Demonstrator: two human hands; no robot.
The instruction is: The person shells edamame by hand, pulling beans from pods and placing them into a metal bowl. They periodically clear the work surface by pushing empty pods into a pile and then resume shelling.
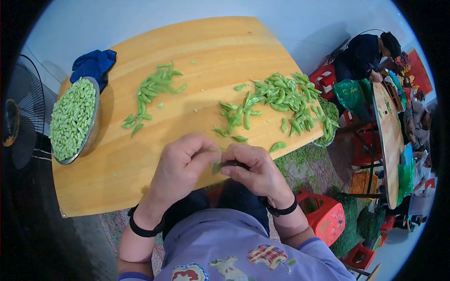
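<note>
Sitting far left of the hands, a metal bowl (92, 136) heaped with shelled beans rests on the bench (187, 56), a blue cloth (95, 63) just behind it. Ahead of the left hand (180, 166) lies a small heap of pods (152, 91). Both hands meet at the near bench edge, fingertips pinched on one green pod (217, 166), the right hand (255, 171) closed around its other end. Ahead-right lies a larger pod pile (286, 100). No readable writing shows.
</note>
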